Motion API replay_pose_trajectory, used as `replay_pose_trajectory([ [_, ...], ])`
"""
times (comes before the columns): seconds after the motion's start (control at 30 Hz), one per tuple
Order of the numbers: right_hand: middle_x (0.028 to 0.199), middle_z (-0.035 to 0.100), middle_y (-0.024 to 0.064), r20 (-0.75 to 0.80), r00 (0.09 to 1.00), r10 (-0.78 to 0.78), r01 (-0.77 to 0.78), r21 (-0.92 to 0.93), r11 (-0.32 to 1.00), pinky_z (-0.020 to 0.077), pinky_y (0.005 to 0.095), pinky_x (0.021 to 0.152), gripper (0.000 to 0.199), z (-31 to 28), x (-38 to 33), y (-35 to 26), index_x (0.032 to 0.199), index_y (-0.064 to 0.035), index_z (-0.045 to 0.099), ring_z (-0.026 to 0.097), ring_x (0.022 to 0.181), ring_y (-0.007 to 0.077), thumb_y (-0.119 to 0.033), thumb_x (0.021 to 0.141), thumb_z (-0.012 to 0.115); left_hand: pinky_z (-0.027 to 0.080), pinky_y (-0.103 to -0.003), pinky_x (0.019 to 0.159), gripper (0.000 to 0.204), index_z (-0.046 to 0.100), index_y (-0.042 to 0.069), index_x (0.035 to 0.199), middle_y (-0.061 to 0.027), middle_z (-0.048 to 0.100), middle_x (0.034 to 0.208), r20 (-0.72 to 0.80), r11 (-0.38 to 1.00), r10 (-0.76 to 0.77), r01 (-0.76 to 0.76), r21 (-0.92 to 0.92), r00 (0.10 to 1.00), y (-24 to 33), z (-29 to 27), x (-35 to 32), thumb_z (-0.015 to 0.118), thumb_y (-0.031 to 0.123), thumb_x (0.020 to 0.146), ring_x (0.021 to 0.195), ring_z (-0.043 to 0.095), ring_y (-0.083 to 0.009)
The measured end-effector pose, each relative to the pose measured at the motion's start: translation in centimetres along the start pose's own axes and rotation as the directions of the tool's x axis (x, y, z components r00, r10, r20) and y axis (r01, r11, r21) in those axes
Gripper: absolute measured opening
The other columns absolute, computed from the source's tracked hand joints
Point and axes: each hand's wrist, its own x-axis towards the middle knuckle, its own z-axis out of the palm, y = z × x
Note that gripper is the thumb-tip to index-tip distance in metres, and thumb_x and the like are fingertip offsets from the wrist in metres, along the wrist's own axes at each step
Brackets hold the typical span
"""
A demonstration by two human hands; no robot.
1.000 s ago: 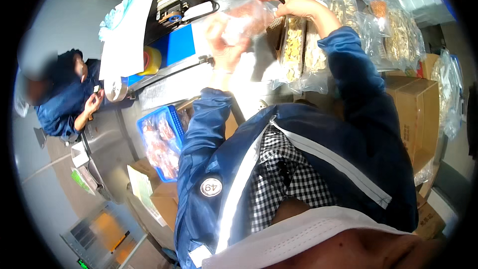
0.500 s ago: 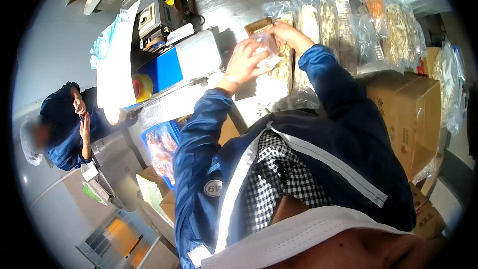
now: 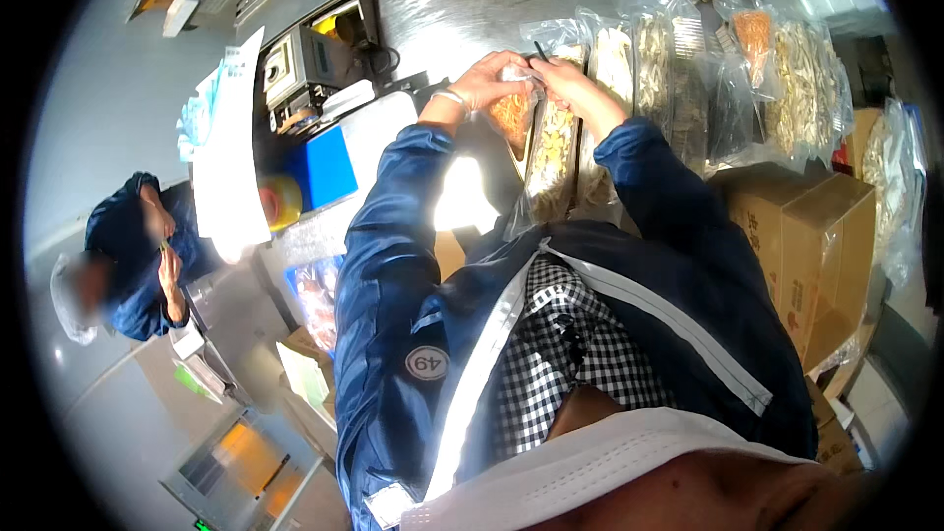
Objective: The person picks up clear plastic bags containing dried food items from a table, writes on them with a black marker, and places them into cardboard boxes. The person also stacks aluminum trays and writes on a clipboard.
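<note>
My left hand [image 3: 484, 86] is closed on the top of a clear plastic bag [image 3: 511, 120], which holds orange-brown dried shreds and lies on the worktable. My right hand [image 3: 568, 84] meets it at the same end of the bag, fingers bent together on the plastic. Its fingertips are partly hidden. A thin dark piece [image 3: 539, 51] sticks up beside the right fingers; its kind is unclear. Right beside the bag lies a long clear pack of yellowish dried pieces [image 3: 554, 152], under my right wrist.
More clear packs of pale dried food [image 3: 652, 64] line up to the right. A cardboard box [image 3: 801, 246] stands by my right elbow. On the left are a machine with a dial [image 3: 285, 64] and a blue panel [image 3: 329, 167]. A co-worker [image 3: 138, 256] is at the far left.
My left hand has moved away from my body, toward my right hand. The bag of orange-brown shreds, mostly covered before, now lies stretched out below the hands.
</note>
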Motion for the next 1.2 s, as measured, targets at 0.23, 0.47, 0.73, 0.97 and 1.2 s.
replay_pose_trajectory([
  [0.23, 0.095, 0.07, 0.0203, -0.171, 0.932, -0.321, 0.177, -0.557, 0.812, 0.0501, 0.0433, 0.08, 0.04, 0.7, 0.2, 1.1, 0.104, 0.0023, 0.066, 0.067, 0.091, 0.0368, -0.034, 0.095, 0.054, 0.043, -0.034, 0.097, 0.052, 0.062, 0.013, 0.125, -0.0106, 0.065, 0.115, 0.106, 0.985, -0.069, 0.085, -0.15, 0.992, -3.8, 0.2, 3.9, 0.063, 0.052, 0.09, 0.11, 0.056, -0.0237],
  [0.47, 0.074, 0.066, 0.02, -0.184, 0.955, -0.233, 0.116, -0.491, 0.863, 0.0488, 0.0408, 0.067, 0.04, 0.3, 0.6, 1.0, 0.09, 0.0028, 0.069, 0.065, 0.071, 0.0311, -0.037, 0.09, 0.06, 0.038, -0.036, 0.105, 0.051, 0.061, 0.008, 0.126, -0.0124, 0.062, 0.122, -0.148, 0.988, 0.111, -0.092, 0.126, 0.983, -4.8, 1.7, 3.8, 0.052, 0.049, 0.097, 0.115, 0.054, -0.0304],
  [0.73, 0.066, 0.057, 0.0166, -0.061, 0.963, -0.264, 0.171, -0.618, 0.767, 0.0452, 0.0373, 0.063, 0.048, 0.5, -0.2, 0.8, 0.088, 0.0045, 0.065, 0.054, 0.062, 0.0224, -0.044, 0.09, 0.065, 0.048, -0.039, 0.085, 0.033, 0.064, 0.003, 0.106, -0.0167, 0.068, 0.103, -0.309, 0.967, -0.124, 0.045, -0.249, 0.943, -5.5, 2.1, 2.5, 0.044, 0.028, 0.097, 0.098, 0.064, -0.0339],
  [0.97, 0.073, 0.061, 0.025, -0.086, 0.947, -0.31, 0.151, -0.73, 0.666, 0.047, 0.0425, 0.067, 0.051, 0.4, 0.2, 1.3, 0.09, 0.0043, 0.067, 0.06, 0.067, 0.0373, -0.047, 0.091, 0.062, 0.049, -0.041, 0.084, 0.029, 0.065, 0.003, 0.099, -0.0161, 0.067, 0.091, -0.17, 0.901, 0.364, -0.3, 0.314, 0.916, -5.5, 1.0, 1.7, 0.043, 0.021, 0.097, 0.09, 0.062, -0.0355],
  [1.2, 0.09, 0.066, 0.0272, -0.109, 0.92, -0.377, 0.166, -0.762, 0.626, 0.0494, 0.0469, 0.078, 0.036, 0.3, 0.7, 0.9, 0.096, 0.0044, 0.067, 0.064, 0.089, 0.0434, -0.03, 0.09, 0.062, 0.049, -0.043, 0.087, 0.028, 0.06, 0.007, 0.111, -0.0172, 0.066, 0.09, -0.061, 0.875, 0.15, -0.104, 0.473, 0.987, -4.6, 1.9, 1.6, 0.04, 0.023, 0.099, 0.096, 0.064, -0.0357],
])
